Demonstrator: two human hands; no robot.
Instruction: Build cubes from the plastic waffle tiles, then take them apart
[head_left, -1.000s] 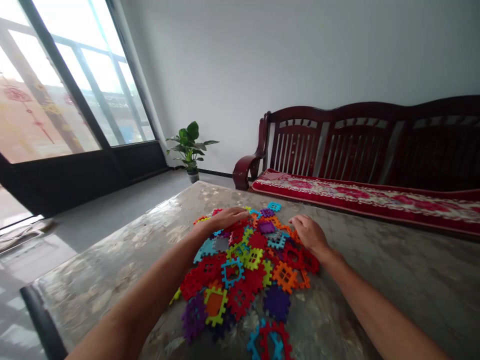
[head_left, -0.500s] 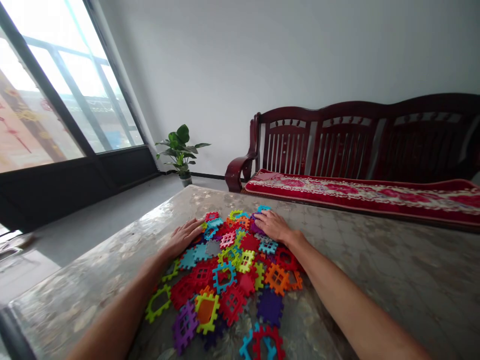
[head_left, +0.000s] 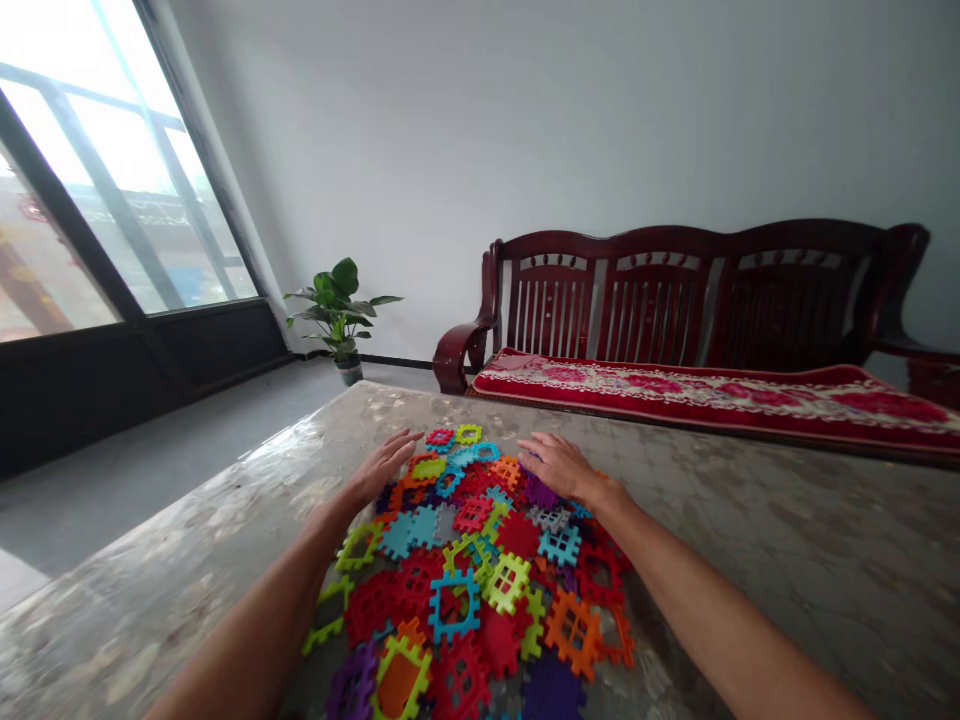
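A spread-out heap of colourful notched plastic building tiles lies between my forearms, with a blue frame tile, an orange window tile and a yellow-green window tile near its middle. At the heap's far left edge is my left hand, fingers stretched out and holding nothing. Across from it, my right hand is open above a purple tile at the far right edge. Whether its palm touches that tile I cannot tell. A red tile and a yellow-green frame tile lie between the fingertips.
The heap rests on a marbled tabletop. Beyond its far edge stands a dark red wooden bench with a red floral cover. A potted plant is at the back left, near a large window.
The camera view has shifted, and the heap appears larger and nearer. Both hands have lifted slightly off the tiles at the far edge; the tiles there lie a little differently.
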